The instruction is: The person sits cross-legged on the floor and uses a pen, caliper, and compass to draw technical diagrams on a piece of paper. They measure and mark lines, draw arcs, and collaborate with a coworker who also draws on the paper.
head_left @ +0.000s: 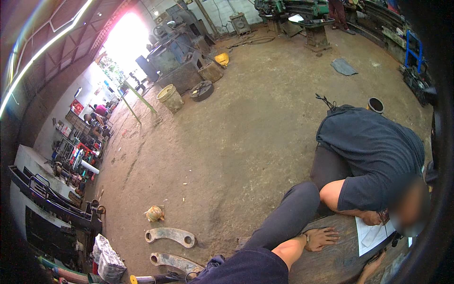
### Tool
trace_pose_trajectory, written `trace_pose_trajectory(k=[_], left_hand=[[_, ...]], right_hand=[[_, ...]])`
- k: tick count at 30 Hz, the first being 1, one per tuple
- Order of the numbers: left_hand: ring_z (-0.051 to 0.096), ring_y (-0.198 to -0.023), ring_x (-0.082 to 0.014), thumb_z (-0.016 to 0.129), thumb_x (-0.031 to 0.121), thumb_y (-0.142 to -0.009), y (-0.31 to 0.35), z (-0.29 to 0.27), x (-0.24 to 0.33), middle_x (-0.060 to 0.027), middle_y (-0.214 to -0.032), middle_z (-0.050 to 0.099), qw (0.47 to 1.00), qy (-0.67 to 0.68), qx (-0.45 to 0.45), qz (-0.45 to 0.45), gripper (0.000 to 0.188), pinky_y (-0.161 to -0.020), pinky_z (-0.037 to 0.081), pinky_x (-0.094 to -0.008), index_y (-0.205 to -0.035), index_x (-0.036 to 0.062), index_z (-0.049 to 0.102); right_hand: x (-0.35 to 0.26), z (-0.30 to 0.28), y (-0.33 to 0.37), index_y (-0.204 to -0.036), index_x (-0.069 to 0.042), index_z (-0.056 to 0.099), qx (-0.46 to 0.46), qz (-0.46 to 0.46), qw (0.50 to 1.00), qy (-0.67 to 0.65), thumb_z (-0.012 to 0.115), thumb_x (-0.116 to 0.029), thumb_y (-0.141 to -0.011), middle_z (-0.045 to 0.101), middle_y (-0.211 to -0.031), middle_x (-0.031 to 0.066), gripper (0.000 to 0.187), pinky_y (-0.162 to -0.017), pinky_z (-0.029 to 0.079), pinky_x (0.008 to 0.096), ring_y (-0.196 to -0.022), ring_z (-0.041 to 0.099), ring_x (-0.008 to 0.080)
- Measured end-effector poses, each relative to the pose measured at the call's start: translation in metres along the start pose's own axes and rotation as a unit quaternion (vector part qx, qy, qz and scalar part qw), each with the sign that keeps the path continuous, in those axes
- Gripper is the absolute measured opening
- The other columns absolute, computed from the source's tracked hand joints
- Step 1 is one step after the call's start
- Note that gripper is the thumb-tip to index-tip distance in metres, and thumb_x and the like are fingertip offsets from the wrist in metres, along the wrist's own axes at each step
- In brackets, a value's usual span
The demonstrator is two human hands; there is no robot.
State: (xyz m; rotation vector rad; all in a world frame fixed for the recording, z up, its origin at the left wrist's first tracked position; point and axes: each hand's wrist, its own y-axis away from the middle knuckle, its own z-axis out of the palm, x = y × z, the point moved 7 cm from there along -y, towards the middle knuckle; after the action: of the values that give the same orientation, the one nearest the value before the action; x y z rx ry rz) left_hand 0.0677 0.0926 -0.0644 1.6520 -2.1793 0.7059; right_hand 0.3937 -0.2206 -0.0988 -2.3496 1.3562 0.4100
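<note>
My left hand [322,239] lies flat, palm down, on a dark wooden surface [307,270], with its fingers stretched out and a band at the wrist. Close to the lower right edge is part of my right forearm and hand [372,266]; its fingers are too hidden to read. Between and beyond my hands lies a white sheet of paper [368,242] on the wood. Another person [369,142] in a dark T-shirt bends low over it, with a hand [372,217] resting at the sheet's far edge. Whatever that hand may hold is too small to tell.
Two curved metal link plates [166,234] with end holes lie on the concrete floor, beside a small rusty part [154,214]. A wrapped block [108,259] stands lower left. Farther off are a bucket [170,98], a grey cloth [344,66] and heavy machines [177,57].
</note>
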Motion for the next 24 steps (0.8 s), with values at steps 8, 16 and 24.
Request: trace_pose_trajectory(k=[8,16,24], left_hand=[[0.020,-0.158,-0.0346,0.064,0.026,-0.086,-0.001,-0.012,0.004,-0.0150,-0.169,0.027,0.998,0.008,-0.064,-0.006,0.073,-0.130,0.014,-0.0538,-0.153,0.0057,0.042],[0.024,-0.157,-0.0301,0.057,0.029,-0.092,0.004,-0.031,-0.008,-0.0091,-0.171,0.026,0.987,-0.100,-0.113,-0.046,0.076,-0.129,0.016,-0.0523,-0.162,0.0137,0.032],[0.032,-0.153,-0.0272,0.055,0.029,-0.091,-0.005,-0.040,0.000,-0.0067,-0.166,0.037,0.982,-0.120,-0.138,-0.050,0.066,-0.127,0.021,-0.0503,-0.155,0.0151,0.048]], right_hand=[[0.008,0.013,0.002,-0.151,0.005,0.044,-0.021,0.131,0.938,-0.321,0.042,-0.019,-0.107,0.050,-0.153,0.0220,0.050,-0.117,0.035,0.0435,-0.141,0.047,0.0347],[-0.066,-0.007,-0.003,-0.136,0.000,0.059,0.070,0.028,0.995,-0.068,0.057,-0.001,-0.093,0.063,-0.133,0.0236,0.042,-0.109,0.045,0.0421,-0.125,0.059,0.0410],[-0.081,-0.010,-0.002,-0.135,-0.013,0.056,0.006,0.123,0.991,-0.049,0.061,-0.011,-0.094,0.047,-0.155,0.0201,0.042,-0.108,0.048,0.0512,-0.134,0.052,0.0439]])
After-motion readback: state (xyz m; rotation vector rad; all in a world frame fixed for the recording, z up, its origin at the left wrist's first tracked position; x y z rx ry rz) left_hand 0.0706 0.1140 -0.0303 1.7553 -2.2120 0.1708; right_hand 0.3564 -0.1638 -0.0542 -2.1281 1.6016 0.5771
